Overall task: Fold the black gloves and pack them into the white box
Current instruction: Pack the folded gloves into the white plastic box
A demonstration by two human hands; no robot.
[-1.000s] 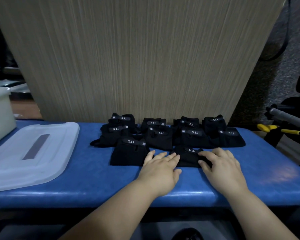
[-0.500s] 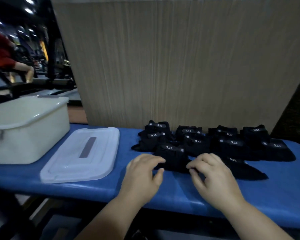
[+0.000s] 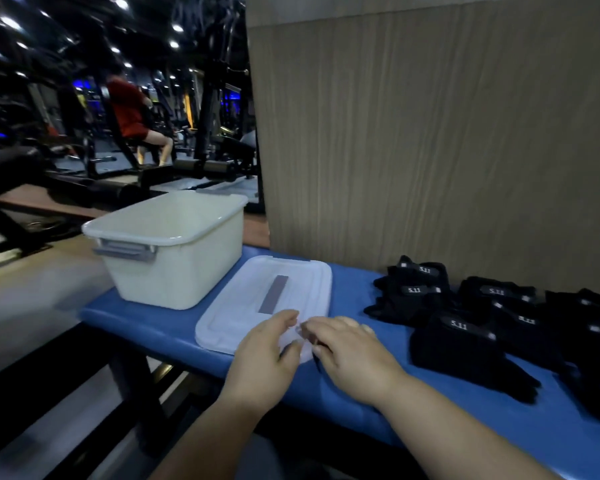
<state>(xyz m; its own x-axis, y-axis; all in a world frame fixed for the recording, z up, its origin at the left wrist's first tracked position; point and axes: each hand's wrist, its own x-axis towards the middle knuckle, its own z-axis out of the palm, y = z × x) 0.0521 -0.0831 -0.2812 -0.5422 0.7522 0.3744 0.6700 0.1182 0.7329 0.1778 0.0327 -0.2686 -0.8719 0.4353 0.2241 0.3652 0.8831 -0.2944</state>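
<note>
Blue bench (image 3: pixel 349 292), dim gym (image 3: pixel 84 109), wood-grain panel (image 3: pixel 430 133), white box (image 3: pixel 174 271), lid (image 3: pixel 243 317), black gloves (image 3: pixel 458 344), left hand (image 3: pixel 267 355), right hand (image 3: pixel 352 358) slack, empty

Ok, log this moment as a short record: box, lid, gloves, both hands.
white box: lid off, at the left end of the blue bench; its floor is hidden
lid: flat on the bench, right of the box
black gloves: clustered further right on the bench
left hand: over the lid's near corner, fingers curled; grip unclear
right hand: close beside it, same corner; grip unclear
</note>
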